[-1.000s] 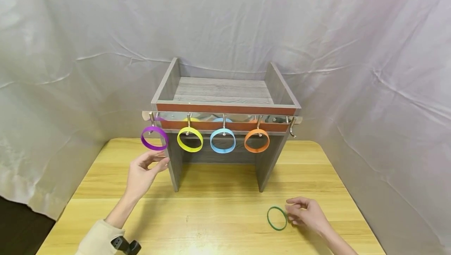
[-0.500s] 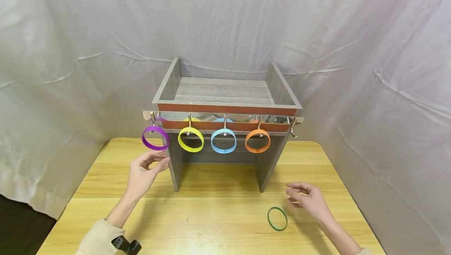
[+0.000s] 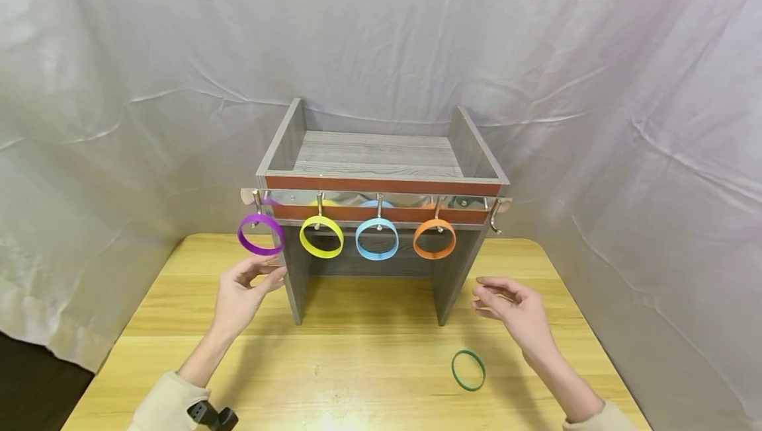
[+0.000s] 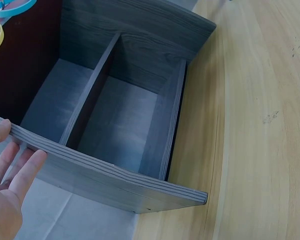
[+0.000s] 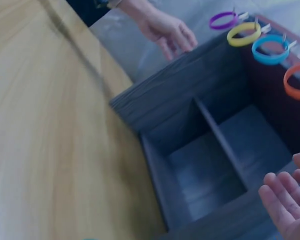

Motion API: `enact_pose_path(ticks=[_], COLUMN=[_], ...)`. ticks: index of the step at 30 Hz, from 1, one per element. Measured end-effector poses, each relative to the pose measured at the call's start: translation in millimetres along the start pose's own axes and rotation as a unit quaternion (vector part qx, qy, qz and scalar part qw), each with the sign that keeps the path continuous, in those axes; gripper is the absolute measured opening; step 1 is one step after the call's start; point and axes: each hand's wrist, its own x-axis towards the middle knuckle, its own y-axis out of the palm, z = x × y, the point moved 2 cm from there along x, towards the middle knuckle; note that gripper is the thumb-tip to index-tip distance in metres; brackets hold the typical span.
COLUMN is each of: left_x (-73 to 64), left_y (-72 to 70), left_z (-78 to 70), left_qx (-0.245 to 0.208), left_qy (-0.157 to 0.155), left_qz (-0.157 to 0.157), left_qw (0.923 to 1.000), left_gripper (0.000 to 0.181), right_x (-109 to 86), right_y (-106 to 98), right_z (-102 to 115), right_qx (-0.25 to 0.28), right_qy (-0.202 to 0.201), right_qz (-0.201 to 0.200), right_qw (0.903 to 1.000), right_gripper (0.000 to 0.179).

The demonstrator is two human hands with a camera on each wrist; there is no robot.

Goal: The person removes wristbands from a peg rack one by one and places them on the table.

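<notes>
A grey wood-grain shelf unit [image 3: 297, 252] stands on the table with a metal hook rail [image 3: 357, 198] across its front. From the hooks hang a purple wristband [image 3: 241, 236], a yellow wristband [image 3: 303, 240], a light blue wristband [image 3: 376, 256] and an orange wristband [image 3: 434, 254]. A green wristband [image 3: 468, 388] rests on the tabletop at front right. My left hand [image 3: 238, 295] holds the front edge of the left side panel [image 4: 100, 172], thumb at the edge and fingers along the outer face. With nothing in it, my right hand [image 3: 520, 318] hovers right of the unit, fingers loosely bent.
The rightmost hook [image 3: 493, 216] carries no band. Grey cloth [image 3: 381, 34] hangs behind and on both sides of the wooden table [image 3: 357, 378]. A divider [image 4: 90, 90] splits the unit's inside.
My right hand has lifted away from the green wristband, moving up and forward toward the unit's right side. The green wristband and my left hand have stayed in place.
</notes>
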Motion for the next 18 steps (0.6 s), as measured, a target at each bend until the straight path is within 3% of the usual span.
enact_pose_path(ticks=[4,11,18], left_x=[0.3,-0.7,-1.4], left_y=[0.5,0.0,-0.1], left_z=[-1.2,-0.6,-0.4], left_qx=[-0.007,-0.008,-0.006], left_qy=[-0.003,-0.003,-0.001], left_qz=[-0.001,0.002,0.003], left_qw=[1.0000,1.0000,1.0000], left_gripper=[0.022,0.023,0.023], right_x=[3.8,7.1,13.1], right_y=[8,27,43], right_z=[18,44,62], right_qx=[0.042,0.075,0.116], right_qy=[-0.043,-0.092,-0.131], right_qz=[-0.009,-0.025,-0.036], right_qw=[0.9982,0.9927,0.9838], right_gripper=[0.017,0.030,0.030])
